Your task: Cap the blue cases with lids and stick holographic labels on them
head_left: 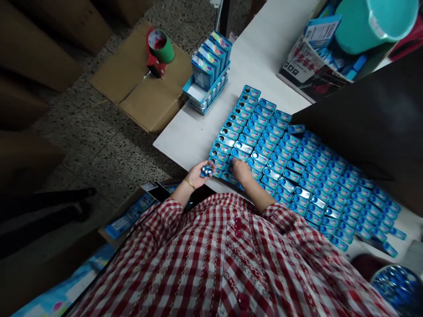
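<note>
My left hand is cupped, palm up, at the table's near edge. In it lie several small shiny blue-and-silver round pieces. My right hand reaches down over the rows of small blue packs, its fingertips together at one pack; whatever they pinch is hidden. In the leftmost column, many packs show a dark round spot at one end. Packs farther right show a blue round spot there instead.
A blue display box with upright packs stands at the table's left corner. Tape dispenser rests on a carton. Behind the packs are an open box and a turquoise bucket. A container of blue pieces is lower right.
</note>
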Motion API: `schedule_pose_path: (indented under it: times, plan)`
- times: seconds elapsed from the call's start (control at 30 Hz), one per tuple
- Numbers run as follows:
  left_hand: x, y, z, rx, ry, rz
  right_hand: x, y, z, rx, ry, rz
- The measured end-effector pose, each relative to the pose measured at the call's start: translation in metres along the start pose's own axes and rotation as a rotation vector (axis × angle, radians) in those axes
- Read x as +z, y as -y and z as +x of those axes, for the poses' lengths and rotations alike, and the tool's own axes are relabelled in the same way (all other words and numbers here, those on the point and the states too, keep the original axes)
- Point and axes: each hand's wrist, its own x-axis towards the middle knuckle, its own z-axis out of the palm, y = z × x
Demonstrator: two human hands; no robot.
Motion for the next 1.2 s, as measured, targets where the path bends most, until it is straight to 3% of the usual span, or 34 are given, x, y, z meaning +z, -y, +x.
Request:
schedule_pose_path:
  times: [0.07,0.17,0.3,0.47,0.77,0.9,1.07,1.2]
  plan:
    - [0.004,-0.004,-0.002,-0.022,0.006,-0.054,-0.003,0.008,0.008,0.05,0.066,-0.073]
    - [0.011,-0.002,-0.004,-0.039,-0.003,-0.134,-0.006,0.012,0.012,0.071,0.065,-0.106]
    - [0.011,0.001,-0.004,-0.054,-0.048,-0.18,-0.013,0.006,0.009,0.01,0.081,-0.118]
    - [0.003,-0.005,-0.003,-0.002,-0.094,-0.194,-0.015,0.006,0.007,-0.136,-0.107,-0.138]
    - [-0.003,-0.005,-0.009,0.049,-0.116,-0.217,-0.02,0.038,0.02,-0.2,-0.109,-0.261]
    - [-0.003,-0.005,-0.007,0.052,-0.103,-0.245,-0.026,0.037,0.01,-0.186,-0.165,-0.15]
    - [0.004,-0.001,-0.001,0.072,-0.002,-0.264,-0.016,0.044,-0.017,-0.442,-0.199,0.134]
    - [0.013,0.007,-0.003,0.024,0.044,-0.212,-0.005,0.04,-0.023,-0.465,-0.219,0.241]
